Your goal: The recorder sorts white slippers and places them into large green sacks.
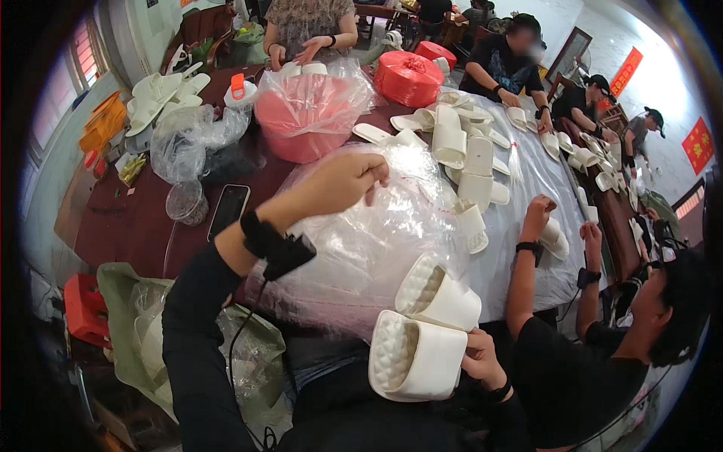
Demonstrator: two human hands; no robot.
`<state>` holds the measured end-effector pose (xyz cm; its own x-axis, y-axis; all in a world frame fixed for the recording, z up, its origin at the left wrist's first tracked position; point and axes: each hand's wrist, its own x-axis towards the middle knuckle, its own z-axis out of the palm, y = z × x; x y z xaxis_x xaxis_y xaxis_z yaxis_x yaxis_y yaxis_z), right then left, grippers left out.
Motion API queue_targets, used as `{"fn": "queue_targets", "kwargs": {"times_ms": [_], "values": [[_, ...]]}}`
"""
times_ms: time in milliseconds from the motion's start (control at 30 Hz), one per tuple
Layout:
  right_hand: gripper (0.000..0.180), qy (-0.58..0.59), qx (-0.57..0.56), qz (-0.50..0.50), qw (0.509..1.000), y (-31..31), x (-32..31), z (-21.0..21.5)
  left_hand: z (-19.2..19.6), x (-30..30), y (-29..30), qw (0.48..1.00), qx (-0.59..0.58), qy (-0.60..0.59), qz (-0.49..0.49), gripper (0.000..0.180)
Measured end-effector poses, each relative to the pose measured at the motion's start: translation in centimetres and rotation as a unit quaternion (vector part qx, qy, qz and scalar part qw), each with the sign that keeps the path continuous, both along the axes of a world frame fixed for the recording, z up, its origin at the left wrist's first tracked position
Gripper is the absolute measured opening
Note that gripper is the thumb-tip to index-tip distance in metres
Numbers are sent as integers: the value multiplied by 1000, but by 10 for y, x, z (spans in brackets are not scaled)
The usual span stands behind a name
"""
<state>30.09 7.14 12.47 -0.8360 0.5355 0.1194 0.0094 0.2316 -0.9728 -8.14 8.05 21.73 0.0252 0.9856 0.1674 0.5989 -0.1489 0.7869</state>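
While one hand carries both slippers, loose film waits to snag

Held low at the near edge of the tabletop, the pair of white slippers hangs close to the wearer's body. From where I stand, the right hand is closed on them at their right side only, so I'd worry about one slipping free if that pinch loosens. Just beyond lies a slippery heap of clear plastic bags; it could slide or bunch if pushed. Over it hovers the left hand, fingers curled nearly together; I can't tell whether they have any film. From the left wrist's black device trails a cable, which could catch on the plastic. Farther left, a phone lies where a sweeping forearm might knock it. To the right, a neighbour's hand works near enough for elbows to bump.
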Motion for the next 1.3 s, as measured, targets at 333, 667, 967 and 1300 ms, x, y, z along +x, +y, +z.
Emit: {"fn": "queue_targets", "kwargs": {"times_ms": [333, 667, 967, 1300], "values": [[29, 17, -25, -74, 997, 12, 9, -3, -7, 56, -28, 971, 214, -76, 73, 13], [29, 3, 30, -66, 997, 10, 9, -2, -64, 49, -14, 922, 315, 226, 8, 27], [31, 86, -124, 97, 984, -5, -4, 10, -87, 42, -10, 948, 233, 212, 47, 34], [36, 45, 28, 156, 986, -3, -54, 12, -84, 39, -20, 994, 106, 16, 18, 33]]}}
